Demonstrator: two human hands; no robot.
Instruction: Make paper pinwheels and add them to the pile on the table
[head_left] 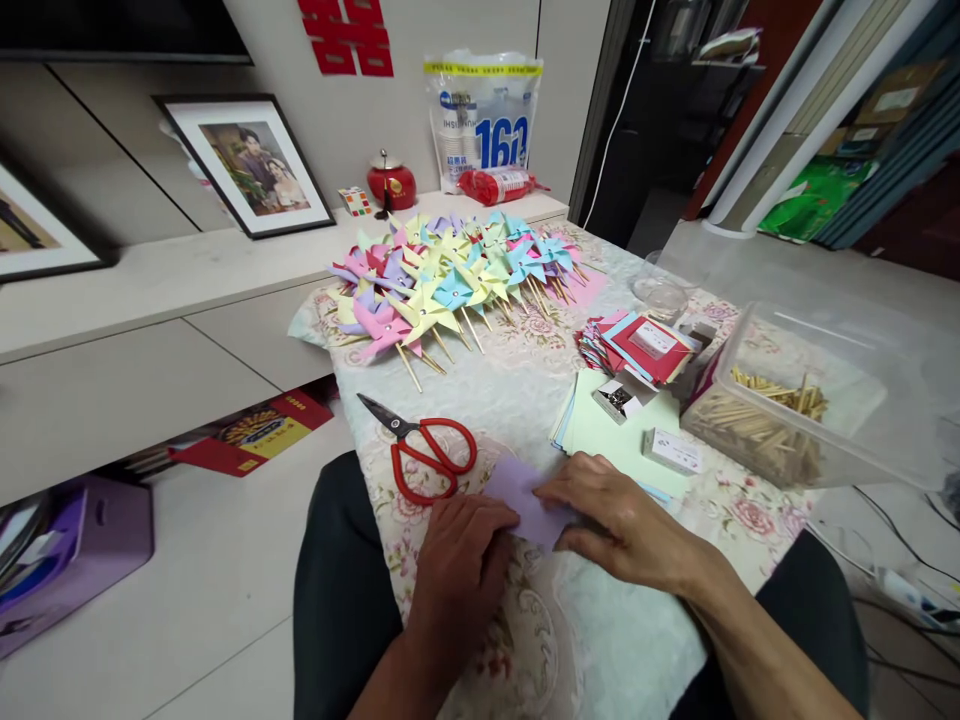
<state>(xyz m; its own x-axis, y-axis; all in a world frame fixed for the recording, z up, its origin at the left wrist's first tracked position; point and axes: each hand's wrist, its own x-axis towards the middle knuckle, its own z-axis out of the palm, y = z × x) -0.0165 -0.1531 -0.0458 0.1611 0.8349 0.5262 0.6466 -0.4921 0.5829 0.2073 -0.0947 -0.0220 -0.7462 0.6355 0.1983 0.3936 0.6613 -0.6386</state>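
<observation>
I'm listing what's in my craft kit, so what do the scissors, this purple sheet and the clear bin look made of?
Scissors: dark metal blades, likely steel, with a dull sheen; smooth red handles, perhaps plastic-coated.
Purple sheet: probably paper, since it looks thin, flat and matte.
Clear bin: likely glossy plastic; the sticks show through its wall.

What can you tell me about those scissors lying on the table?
The scissors have dark, metal-looking blades, apparently closed, joined at a pivot, and two large red loop handles. They lie on the floral tablecloth, blades pointing away and to the left, handles beside the left hand. Whether that hand touches the nearer loop is hard to tell.
</observation>
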